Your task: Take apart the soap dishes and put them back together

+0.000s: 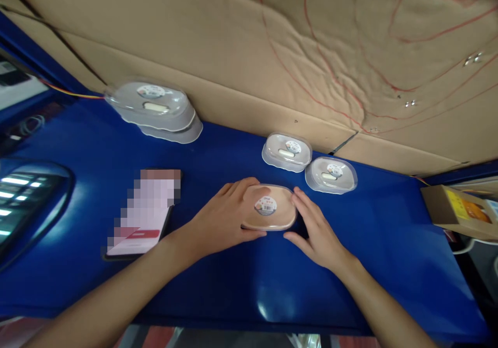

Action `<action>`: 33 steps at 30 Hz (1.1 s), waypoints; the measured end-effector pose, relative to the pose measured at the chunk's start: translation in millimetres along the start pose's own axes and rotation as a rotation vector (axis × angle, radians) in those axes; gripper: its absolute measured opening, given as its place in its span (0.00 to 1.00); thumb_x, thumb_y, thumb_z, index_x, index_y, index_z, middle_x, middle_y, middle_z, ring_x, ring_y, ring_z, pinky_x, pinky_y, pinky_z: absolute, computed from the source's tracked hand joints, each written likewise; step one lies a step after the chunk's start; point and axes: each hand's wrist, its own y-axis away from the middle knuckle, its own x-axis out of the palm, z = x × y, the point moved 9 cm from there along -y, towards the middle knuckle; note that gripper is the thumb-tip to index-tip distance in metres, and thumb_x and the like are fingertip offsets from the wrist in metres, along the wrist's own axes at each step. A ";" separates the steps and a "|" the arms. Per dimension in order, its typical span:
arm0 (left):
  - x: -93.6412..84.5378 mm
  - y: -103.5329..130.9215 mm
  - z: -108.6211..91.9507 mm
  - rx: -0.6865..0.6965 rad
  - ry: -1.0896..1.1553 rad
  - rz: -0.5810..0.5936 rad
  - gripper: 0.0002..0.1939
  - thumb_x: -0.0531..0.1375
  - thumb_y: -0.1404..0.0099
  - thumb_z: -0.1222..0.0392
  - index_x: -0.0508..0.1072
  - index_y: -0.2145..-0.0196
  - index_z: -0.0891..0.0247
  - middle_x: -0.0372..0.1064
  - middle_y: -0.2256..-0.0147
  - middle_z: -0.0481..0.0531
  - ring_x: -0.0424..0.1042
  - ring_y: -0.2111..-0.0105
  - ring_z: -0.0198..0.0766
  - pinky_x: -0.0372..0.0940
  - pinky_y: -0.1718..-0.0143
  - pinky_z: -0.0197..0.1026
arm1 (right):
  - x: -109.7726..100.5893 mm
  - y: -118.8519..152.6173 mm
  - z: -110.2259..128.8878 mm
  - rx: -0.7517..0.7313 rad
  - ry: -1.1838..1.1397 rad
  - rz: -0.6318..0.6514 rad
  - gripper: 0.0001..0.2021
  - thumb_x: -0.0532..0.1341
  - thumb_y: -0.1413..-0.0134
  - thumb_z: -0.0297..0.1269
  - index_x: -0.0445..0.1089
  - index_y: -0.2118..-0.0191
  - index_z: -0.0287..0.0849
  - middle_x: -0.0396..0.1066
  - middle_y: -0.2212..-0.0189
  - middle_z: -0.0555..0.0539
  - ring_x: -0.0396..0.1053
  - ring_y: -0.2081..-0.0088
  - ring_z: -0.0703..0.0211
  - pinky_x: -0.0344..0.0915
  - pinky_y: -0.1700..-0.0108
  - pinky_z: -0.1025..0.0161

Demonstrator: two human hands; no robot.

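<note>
A small oval plastic container (286, 210) with a clear top and a round label lies between my hands over the blue table. My left hand (229, 210) is closed around its left end, fingers along the far side and thumb at the near edge. At the right end, my right hand (317, 228) curves about the container, fingertips on the far corner and thumb by the near edge. Just beyond sit two similar lidded containers, one on the left (287, 152) and one on the right (330, 175), each with a pale bar-shaped piece and a round label.
Two larger clear-lidded containers (155, 107) are stacked at the back left. A tablet-like device (143, 218) with a blurred screen lies left of my left arm. A cardboard panel (233, 63) borders the blue table (229, 291). A cardboard box (459, 213) stands at right.
</note>
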 end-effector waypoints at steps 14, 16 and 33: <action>-47.9 1.5 29.7 -0.278 -0.396 -0.387 0.30 0.58 0.26 0.57 0.60 0.30 0.60 0.52 0.30 0.73 0.62 0.36 0.70 0.62 0.41 0.69 | -36.8 1.9 -21.3 0.097 0.186 -0.299 0.28 0.61 0.29 0.39 0.56 0.29 0.51 0.62 0.32 0.36 0.62 0.31 0.38 0.63 0.34 0.36; -44.1 0.6 25.5 -0.244 -0.359 -0.365 0.29 0.58 0.26 0.56 0.61 0.31 0.59 0.53 0.30 0.73 0.62 0.35 0.69 0.61 0.40 0.70 | -46.5 1.9 -33.6 0.154 0.270 -0.343 0.28 0.60 0.29 0.40 0.56 0.28 0.50 0.59 0.31 0.34 0.59 0.30 0.36 0.61 0.34 0.34; -18.9 -6.0 21.2 -0.073 -0.129 -0.178 0.30 0.56 0.24 0.56 0.57 0.28 0.62 0.37 0.23 0.69 0.40 0.24 0.63 0.53 0.30 0.68 | -52.6 0.1 -16.0 0.035 0.378 -0.204 0.23 0.65 0.33 0.46 0.67 0.37 0.48 0.71 0.46 0.39 0.68 0.41 0.38 0.57 0.37 0.34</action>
